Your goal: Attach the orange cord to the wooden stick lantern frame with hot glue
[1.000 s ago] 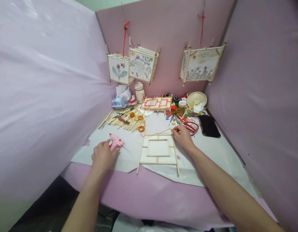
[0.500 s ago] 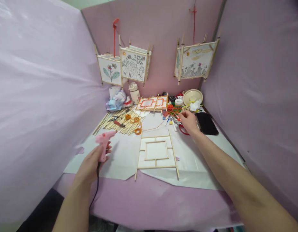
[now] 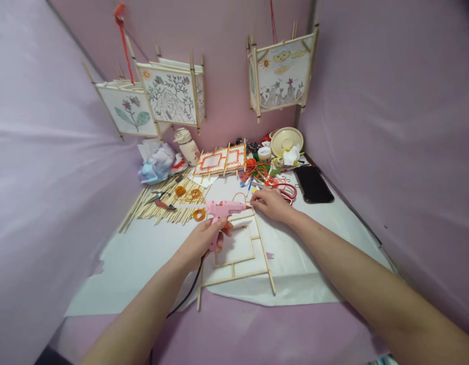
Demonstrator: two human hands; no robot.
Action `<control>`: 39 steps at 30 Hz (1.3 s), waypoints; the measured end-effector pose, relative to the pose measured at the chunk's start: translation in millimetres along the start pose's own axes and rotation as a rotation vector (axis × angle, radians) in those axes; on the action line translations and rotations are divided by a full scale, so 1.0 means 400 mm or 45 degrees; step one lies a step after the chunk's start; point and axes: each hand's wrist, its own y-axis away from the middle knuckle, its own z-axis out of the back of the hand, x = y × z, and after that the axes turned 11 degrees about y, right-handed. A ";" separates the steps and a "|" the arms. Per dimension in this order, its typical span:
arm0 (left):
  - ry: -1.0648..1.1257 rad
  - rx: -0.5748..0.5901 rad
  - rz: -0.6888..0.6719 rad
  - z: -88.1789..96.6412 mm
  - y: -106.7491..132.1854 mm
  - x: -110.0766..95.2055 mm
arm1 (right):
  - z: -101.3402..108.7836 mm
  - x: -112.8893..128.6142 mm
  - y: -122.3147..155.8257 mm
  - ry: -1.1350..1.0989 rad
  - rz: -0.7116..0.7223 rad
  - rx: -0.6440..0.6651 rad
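My left hand (image 3: 202, 242) grips a pink glue gun (image 3: 222, 210) and holds it over the top of a wooden stick frame with a white paper panel (image 3: 238, 253). The gun's nozzle points right, toward my right hand (image 3: 270, 203). That hand rests at the frame's top right corner, fingertips pinched on an orange string (image 3: 240, 195) that loops away over the white paper. The gun's black cord (image 3: 187, 299) trails down toward the table's near edge.
Bamboo sticks (image 3: 158, 205), pliers and orange string rolls lie at the left. Red scissors (image 3: 285, 190), a black phone (image 3: 313, 183), a bowl (image 3: 286, 139), a decorated frame (image 3: 220, 160) and clutter fill the back. Paper lanterns (image 3: 169, 96) hang on the pink wall.
My left hand lifted the glue gun off the paper and carried it right to the frame's top. My right hand reached back toward the scissors, then returned to the frame's corner. The view moved closer.
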 end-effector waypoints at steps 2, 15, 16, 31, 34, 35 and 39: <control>-0.083 -0.011 0.020 -0.007 -0.023 0.005 | 0.000 0.000 -0.001 -0.015 -0.011 0.003; -0.229 -0.041 0.021 -0.002 -0.089 0.048 | 0.014 0.018 -0.006 -0.001 -0.077 0.081; -0.233 -0.037 0.028 0.000 -0.089 0.048 | 0.014 0.018 -0.006 0.001 -0.079 0.082; -0.198 -0.010 0.040 -0.005 -0.084 0.044 | 0.010 0.013 -0.007 0.033 -0.063 0.108; -0.193 -0.003 0.054 -0.009 -0.083 0.042 | 0.011 0.013 -0.006 0.026 -0.066 0.111; -0.191 -0.006 0.054 -0.010 -0.083 0.041 | 0.011 0.013 -0.006 0.021 -0.068 0.111; -0.191 -0.016 0.059 -0.014 -0.081 0.038 | 0.016 0.017 -0.005 0.004 -0.076 0.097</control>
